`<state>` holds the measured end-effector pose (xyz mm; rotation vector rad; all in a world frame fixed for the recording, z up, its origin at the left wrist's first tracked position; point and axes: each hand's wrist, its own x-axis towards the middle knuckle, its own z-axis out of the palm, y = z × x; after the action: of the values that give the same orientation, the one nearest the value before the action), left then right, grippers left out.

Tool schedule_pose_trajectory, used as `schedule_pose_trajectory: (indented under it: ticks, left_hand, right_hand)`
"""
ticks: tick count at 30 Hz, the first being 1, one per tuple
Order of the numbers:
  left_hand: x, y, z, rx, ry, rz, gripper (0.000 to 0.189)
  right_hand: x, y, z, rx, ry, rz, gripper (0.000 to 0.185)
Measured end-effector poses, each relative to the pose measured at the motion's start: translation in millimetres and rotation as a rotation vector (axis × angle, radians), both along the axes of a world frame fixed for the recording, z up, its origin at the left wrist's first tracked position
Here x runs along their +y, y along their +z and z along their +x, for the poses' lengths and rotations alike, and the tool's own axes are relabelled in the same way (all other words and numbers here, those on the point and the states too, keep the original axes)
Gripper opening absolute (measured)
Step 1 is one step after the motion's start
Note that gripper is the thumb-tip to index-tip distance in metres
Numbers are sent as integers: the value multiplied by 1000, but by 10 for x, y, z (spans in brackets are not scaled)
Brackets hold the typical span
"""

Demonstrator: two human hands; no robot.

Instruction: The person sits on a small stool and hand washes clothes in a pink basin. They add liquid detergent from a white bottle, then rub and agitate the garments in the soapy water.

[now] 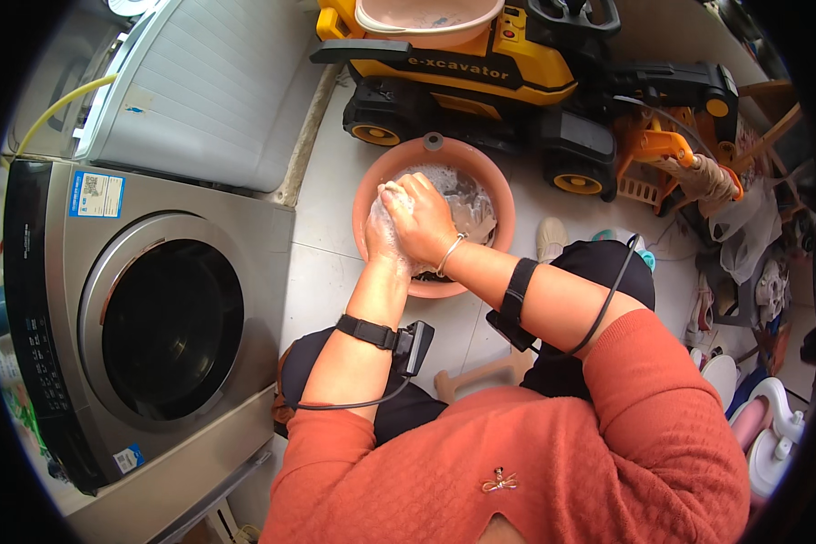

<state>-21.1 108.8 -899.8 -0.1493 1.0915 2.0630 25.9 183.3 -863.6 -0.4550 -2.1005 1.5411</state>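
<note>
A round salmon-pink plastic basin stands on the floor before me. In it are foamy water and wet fabric, light and dark in parts. My left hand, coated in white suds, is over the basin's left side. Against it presses my right hand, its fingers wrapped over the left one, with a bracelet at the wrist. Whether anything is held between the palms is hidden.
A front-loading washing machine is at left, beside a grey ribbed appliance. A yellow-black toy excavator stands behind the basin, carrying a pink basin. A small stool is below me. Shoes and a plastic bag are at right.
</note>
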Motion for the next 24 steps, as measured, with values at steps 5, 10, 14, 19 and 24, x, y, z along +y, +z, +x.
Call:
schedule_pose_trajectory:
  ticks: [5, 10, 14, 19, 24]
  left_hand:
    - [132, 79, 18, -69, 131, -113, 47]
    - [101, 336, -49, -57, 115, -129, 75]
    - [-2, 545, -147, -166, -9, 8, 84]
    - [4, 749, -112, -138, 83, 29, 88]
    - [16, 867, -31, -142, 110, 73, 85]
  right_hand:
    - [163, -120, -80, -54, -14, -205, 32]
    - [462, -411, -175, -273, 172, -419, 51]
    - [618, -583, 18, -503, 216, -772, 63]
    - [559, -553, 253, -667, 230, -925, 65]
    - [422, -594, 152, -597, 197, -1271, 67]
